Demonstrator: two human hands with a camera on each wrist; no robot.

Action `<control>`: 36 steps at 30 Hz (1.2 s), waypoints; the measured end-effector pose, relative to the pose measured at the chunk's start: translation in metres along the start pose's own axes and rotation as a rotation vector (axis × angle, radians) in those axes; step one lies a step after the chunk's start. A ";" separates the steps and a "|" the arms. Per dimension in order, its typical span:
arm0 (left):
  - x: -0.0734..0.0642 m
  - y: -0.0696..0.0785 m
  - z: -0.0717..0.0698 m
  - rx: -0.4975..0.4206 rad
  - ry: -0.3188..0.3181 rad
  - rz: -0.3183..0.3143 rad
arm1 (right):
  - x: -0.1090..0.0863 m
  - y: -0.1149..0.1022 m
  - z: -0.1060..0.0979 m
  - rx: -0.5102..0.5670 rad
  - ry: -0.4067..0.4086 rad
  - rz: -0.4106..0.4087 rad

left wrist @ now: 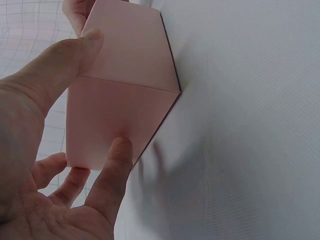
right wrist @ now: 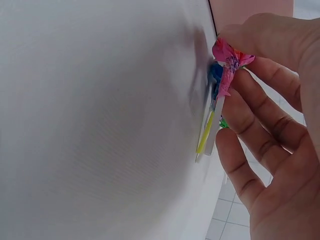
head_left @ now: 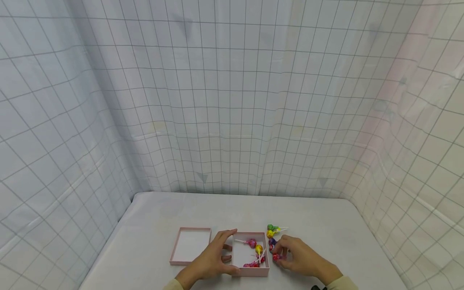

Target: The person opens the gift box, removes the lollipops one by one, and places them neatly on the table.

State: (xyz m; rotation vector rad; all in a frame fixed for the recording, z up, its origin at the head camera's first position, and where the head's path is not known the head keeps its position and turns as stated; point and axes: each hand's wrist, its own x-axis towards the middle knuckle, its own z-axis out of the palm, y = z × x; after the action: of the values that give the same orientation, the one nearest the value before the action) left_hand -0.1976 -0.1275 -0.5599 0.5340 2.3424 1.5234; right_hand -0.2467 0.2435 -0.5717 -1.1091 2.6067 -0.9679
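Note:
My left hand [head_left: 214,257] steadies an open pink box [head_left: 253,272], its thumb on the front wall and other fingers spread along the left side and to the back corner. Inside lie several wrapped lollipops, among them a pink one [head_left: 251,243] and a yellow one [head_left: 259,249]. Just right of the box, my right hand [head_left: 299,257] pinches a pink-red lollipop [right wrist: 229,60] by its wrapped head, low over the table. Its white stick points down past the fingers in the right wrist view. Dark-wrapped lollipops [head_left: 272,241] lie beside these fingertips, partly hidden.
A shallow pink lid [head_left: 190,243] with a white inside lies left of the box. Behind the right hand are a green lollipop [head_left: 272,227] and a yellow lollipop [head_left: 270,233]. The white table [head_left: 308,213] is enclosed by grid-patterned curtains [head_left: 246,141].

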 end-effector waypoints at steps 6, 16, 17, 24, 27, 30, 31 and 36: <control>0.000 0.000 0.000 0.001 -0.002 0.003 | 0.000 -0.003 0.001 -0.046 0.016 0.016; 0.000 0.000 0.000 0.007 0.002 -0.001 | 0.001 -0.001 0.004 -0.089 0.041 0.005; 0.000 0.000 0.000 0.008 0.003 -0.001 | 0.000 -0.001 0.004 -0.095 0.048 -0.004; -0.001 -0.001 -0.001 0.004 -0.002 0.012 | 0.000 -0.003 0.003 -0.092 0.051 0.014; -0.001 -0.001 -0.001 0.006 -0.003 0.017 | 0.001 -0.003 0.002 -0.091 0.048 0.032; 0.000 -0.001 -0.001 0.008 -0.003 0.017 | 0.001 -0.003 0.002 -0.087 0.055 0.039; 0.000 -0.001 -0.001 0.007 -0.003 0.016 | 0.001 -0.003 0.002 -0.082 0.062 0.034; 0.000 -0.001 0.000 0.004 0.001 0.011 | 0.000 -0.004 0.002 -0.078 0.115 -0.026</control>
State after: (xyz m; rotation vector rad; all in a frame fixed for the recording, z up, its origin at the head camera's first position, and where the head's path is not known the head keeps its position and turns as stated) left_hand -0.1974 -0.1282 -0.5606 0.5477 2.3469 1.5247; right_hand -0.2440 0.2403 -0.5707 -1.1407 2.7502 -0.9705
